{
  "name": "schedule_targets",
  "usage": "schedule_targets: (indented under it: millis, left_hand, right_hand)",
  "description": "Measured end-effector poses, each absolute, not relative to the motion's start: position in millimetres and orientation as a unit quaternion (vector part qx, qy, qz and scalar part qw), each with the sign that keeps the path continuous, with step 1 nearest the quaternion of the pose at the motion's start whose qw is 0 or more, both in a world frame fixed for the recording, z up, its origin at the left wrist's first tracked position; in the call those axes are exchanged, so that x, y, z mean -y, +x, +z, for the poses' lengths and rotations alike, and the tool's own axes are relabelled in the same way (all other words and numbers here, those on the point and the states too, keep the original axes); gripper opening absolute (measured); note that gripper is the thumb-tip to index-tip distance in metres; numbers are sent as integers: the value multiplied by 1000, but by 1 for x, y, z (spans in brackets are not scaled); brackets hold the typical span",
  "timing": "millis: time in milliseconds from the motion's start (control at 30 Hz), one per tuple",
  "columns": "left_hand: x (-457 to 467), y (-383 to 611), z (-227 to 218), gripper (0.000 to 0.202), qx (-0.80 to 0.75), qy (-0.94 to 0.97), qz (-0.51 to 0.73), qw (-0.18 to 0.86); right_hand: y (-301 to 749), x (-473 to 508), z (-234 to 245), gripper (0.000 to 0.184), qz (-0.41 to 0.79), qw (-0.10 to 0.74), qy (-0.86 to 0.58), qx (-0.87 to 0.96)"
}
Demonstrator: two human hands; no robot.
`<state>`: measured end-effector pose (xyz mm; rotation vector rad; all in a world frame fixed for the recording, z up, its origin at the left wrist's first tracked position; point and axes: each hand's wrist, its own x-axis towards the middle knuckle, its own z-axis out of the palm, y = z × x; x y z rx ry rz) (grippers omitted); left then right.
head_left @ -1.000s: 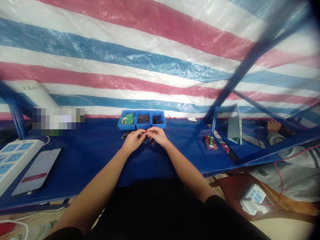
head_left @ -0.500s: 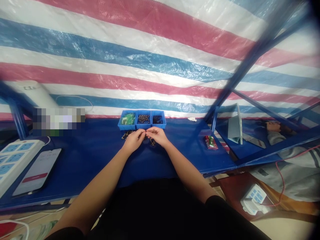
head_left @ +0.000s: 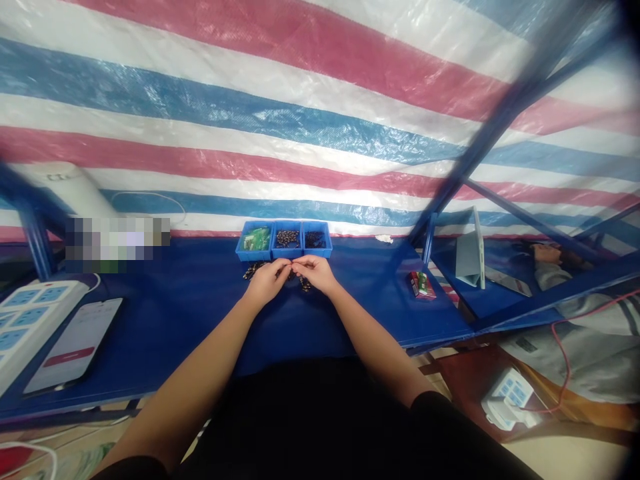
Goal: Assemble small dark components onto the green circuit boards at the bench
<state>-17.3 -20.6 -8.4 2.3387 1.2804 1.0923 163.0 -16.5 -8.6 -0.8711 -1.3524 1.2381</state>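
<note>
My left hand (head_left: 267, 280) and my right hand (head_left: 315, 272) meet fingertip to fingertip over the blue table. Both are pinched closed; whatever sits between the fingers is too small and too covered to make out. Small dark and brass-coloured parts (head_left: 253, 269) lie in a pile beside my left hand, and more such parts (head_left: 305, 285) lie under my right. Just beyond the hands stand three joined blue bins: the left bin (head_left: 254, 255) holds green pieces, the middle bin (head_left: 287, 253) brownish metal parts, the right bin (head_left: 318, 253) black parts.
At left on the table (head_left: 190, 333) are a phone (head_left: 75, 343) and a white power strip (head_left: 35, 313). A small red-and-green box (head_left: 423, 285) lies to the right. Past the blue frame post (head_left: 465, 160) stand a tablet (head_left: 471, 257) and a person in a grey sleeve (head_left: 555, 280).
</note>
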Motion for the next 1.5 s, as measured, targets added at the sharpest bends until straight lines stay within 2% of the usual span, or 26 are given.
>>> schedule_targets:
  millis: [600,1167,1500]
  left_hand:
    - [21,-17,-7,25,-438,797,393,135]
    - [23,-19,-4,28,-441,813,359,123]
    - [20,-18,-9,27,-439,800,390,124]
  right_hand:
    - [162,16,-9,33,514,535,-363,564]
    - [163,17,-8,36,517,528,-362,568]
    - [162,19,-6,36,511,539,-369,559]
